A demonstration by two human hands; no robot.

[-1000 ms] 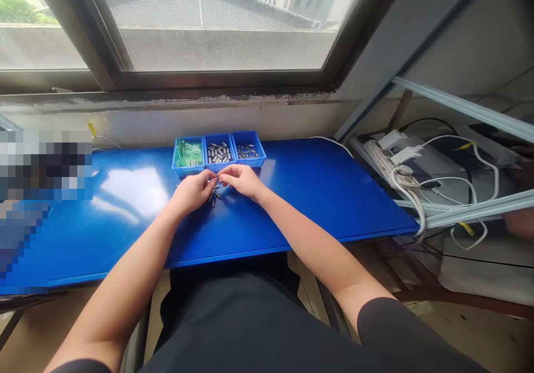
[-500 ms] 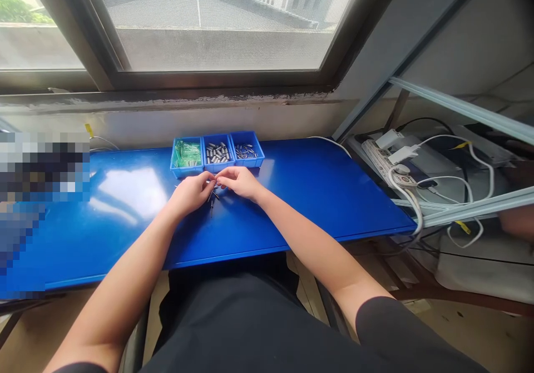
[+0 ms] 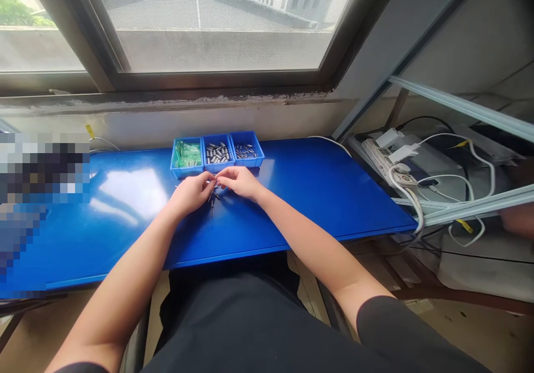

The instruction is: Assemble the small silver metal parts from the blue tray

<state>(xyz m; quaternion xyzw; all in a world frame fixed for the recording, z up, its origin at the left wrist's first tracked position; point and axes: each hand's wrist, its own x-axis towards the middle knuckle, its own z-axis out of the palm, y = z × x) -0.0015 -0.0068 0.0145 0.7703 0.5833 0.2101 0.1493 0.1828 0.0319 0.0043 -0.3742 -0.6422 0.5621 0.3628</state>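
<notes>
My left hand (image 3: 192,192) and my right hand (image 3: 238,182) meet fingertip to fingertip just in front of the blue bins. Both are closed in a pinch, and whatever lies between the fingers is too small and hidden to make out. Several thin dark metal pins (image 3: 212,208) lie on the table under and in front of the fingertips. Behind the hands, the middle bin holds short silvery cylinders (image 3: 217,152). Thin pin-like metal pieces (image 3: 246,151) fill part of the right bin, and a green plastic bag (image 3: 187,153) sits in the left one.
The three joined blue bins (image 3: 257,161) stand at the back of the blue table (image 3: 317,195), below a window (image 3: 225,50). To the right, a power strip (image 3: 386,164) with white plugs and cables lies beside a metal frame (image 3: 467,111). A blurred-out area covers the far left.
</notes>
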